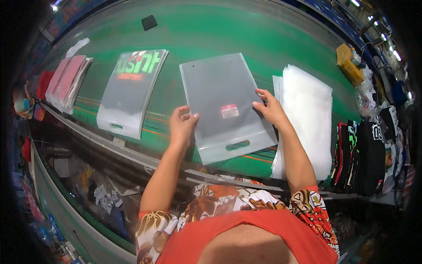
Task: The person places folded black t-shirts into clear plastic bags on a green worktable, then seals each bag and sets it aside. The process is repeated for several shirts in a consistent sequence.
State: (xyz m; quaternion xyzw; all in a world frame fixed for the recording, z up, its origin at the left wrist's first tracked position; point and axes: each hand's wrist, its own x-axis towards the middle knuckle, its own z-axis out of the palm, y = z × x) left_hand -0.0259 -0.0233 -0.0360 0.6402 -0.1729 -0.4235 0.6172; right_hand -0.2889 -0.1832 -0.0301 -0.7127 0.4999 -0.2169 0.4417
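Between my hands is a frosted plastic bag [211, 92] with a dark folded garment inside. A small red and white label shows through its front, and a die-cut handle slot lies at the near end. My left hand [181, 125] pinches the bag's left edge between thumb and fingers. On the opposite edge, my right hand [270, 108] grips with the thumb on top. Just right of it lies a stack of white translucent bags [307, 114], partly behind my right forearm. To the left rests a pile of filled bags [127, 99] with a green and red print showing through.
The green work surface [211, 33] carries a small black square [149, 22] at the far side. Pinkish filled bags [68, 83] are piled far left. Folded black garments [369, 154] stand at the right, below a yellow box [349, 64]. A person [24, 103] is at the far left.
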